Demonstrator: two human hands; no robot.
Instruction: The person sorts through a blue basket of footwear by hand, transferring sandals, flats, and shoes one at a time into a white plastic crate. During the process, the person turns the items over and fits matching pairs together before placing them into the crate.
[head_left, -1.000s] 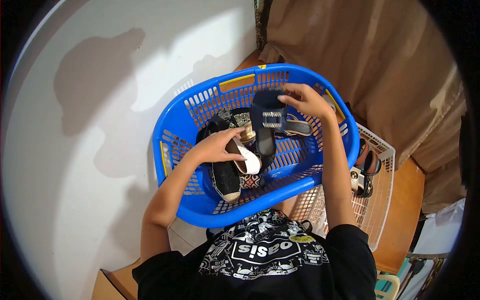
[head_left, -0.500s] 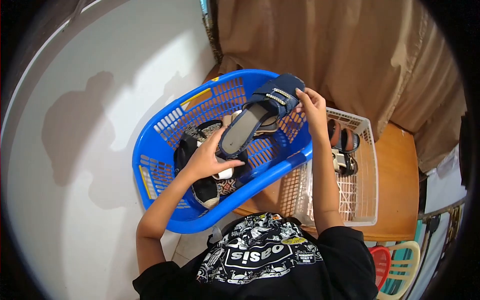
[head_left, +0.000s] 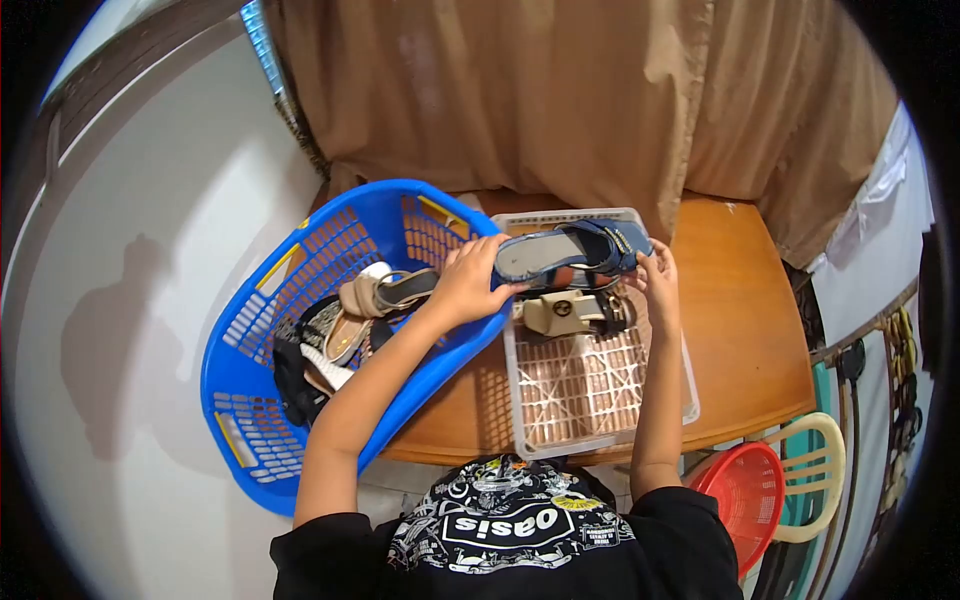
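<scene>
A dark blue sandal [head_left: 548, 254] with a grey insole and a jewelled strap is held level between my two hands over the white crate [head_left: 610, 452]. My left hand [head_left: 470, 281] grips its heel end, near the rim of the blue laundry basket [head_left: 229, 503]. At the toe end, my right hand [head_left: 656, 280] pinches the sole's edge. Beneath the blue sandal, a cream-and-black sandal [head_left: 565, 313] lies in the crate, with brown straps partly hidden behind it. Several shoes, among them a beige sandal [head_left: 362, 299], lie in the blue basket.
Both containers stand on a wooden table [head_left: 745, 330]. A brown curtain [head_left: 480, 100] hangs behind it, and a white wall [head_left: 130, 260] is at the left. A red bucket [head_left: 745, 500] and a cream plastic chair [head_left: 828, 480] are at the lower right.
Both hands have carried the blue sandal from above the blue basket to above the white crate and turned it level. The camera view has swung right.
</scene>
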